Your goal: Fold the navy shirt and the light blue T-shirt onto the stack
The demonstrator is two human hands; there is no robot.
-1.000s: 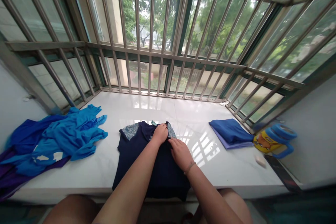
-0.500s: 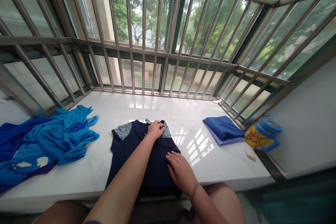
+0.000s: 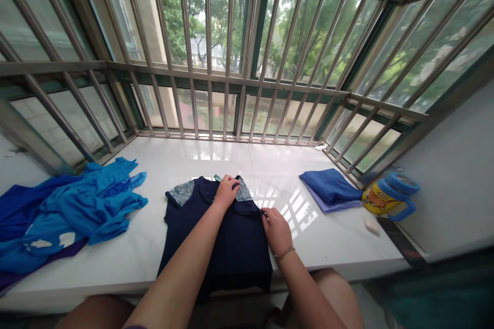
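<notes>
Navy shirt (image 3: 241, 252) under our left hand (image 3: 227, 191), curled on the collar, and our right hand (image 3: 277, 230), pinching the edge; folded blue cloth (image 3: 330, 189) at three o'clock, crumpled blue clothes (image 3: 73, 211) at nine.

Bare left hand (image 3: 227, 191) and right hand (image 3: 277, 230), a thin bracelet (image 3: 284, 253) at the right wrist.

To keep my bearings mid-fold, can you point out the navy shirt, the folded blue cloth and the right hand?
navy shirt (image 3: 241, 252), head view, on the dark body below the hands
folded blue cloth (image 3: 328, 187), head view, on the top layer
right hand (image 3: 277, 230), head view, on the back of the hand
</notes>
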